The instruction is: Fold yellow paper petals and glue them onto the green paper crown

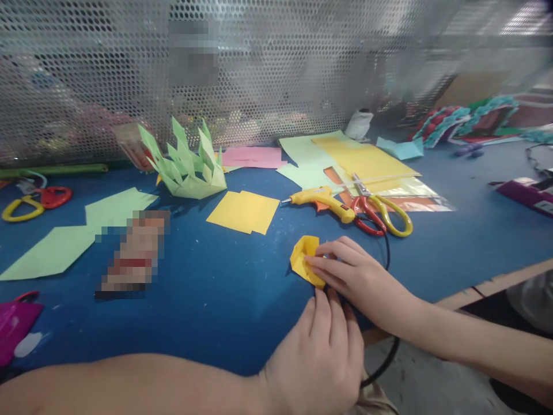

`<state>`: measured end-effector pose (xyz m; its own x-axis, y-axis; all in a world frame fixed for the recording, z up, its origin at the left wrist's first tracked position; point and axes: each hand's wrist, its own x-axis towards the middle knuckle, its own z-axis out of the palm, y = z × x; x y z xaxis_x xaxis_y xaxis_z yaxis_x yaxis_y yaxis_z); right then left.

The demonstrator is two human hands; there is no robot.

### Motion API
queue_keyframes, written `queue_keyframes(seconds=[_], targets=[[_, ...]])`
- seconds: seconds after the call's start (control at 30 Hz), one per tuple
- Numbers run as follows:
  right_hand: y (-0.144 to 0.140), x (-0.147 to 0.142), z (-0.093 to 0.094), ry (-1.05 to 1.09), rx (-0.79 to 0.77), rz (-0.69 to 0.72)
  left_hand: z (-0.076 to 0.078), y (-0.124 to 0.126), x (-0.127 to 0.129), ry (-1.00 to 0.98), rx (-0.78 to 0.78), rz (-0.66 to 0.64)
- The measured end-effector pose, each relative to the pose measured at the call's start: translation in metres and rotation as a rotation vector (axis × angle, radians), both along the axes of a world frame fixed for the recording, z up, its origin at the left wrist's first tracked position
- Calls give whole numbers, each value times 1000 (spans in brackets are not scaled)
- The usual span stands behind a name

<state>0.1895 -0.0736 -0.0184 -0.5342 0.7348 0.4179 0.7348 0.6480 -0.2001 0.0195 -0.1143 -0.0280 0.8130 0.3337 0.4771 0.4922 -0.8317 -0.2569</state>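
Craft workshop, coloured paper (365, 158), scissors (380, 210), glue gun (322, 202)
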Motion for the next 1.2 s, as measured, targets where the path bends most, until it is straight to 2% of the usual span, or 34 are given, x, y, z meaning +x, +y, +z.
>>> queue_keyframes(seconds=[0.13,0.27,0.37,0.47,0.6,0.73,0.97,1.1,1.2], targets=[[-6,-1,3,-37,71,-38,13,12,-2,20,-135,-2],[-9,1,5,-142,196,-60,36,40,-6,40,-46,117],[-9,2,4,-225,217,-72,45,59,-8,79,-106,236],[-6,2,3,-237,189,-77,45,67,-9,155,-214,299],[-3,2,3,-241,145,-70,42,65,-8,187,-184,326],[-2,2,4,-228,116,-44,46,62,-9,186,-177,292],[-1,4,0,-230,102,-42,50,66,-9,205,-293,234],[-3,6,1,-102,33,-47,50,73,-11,143,-374,209],[-5,6,0,-30,36,-59,49,80,-11,82,-473,212]])
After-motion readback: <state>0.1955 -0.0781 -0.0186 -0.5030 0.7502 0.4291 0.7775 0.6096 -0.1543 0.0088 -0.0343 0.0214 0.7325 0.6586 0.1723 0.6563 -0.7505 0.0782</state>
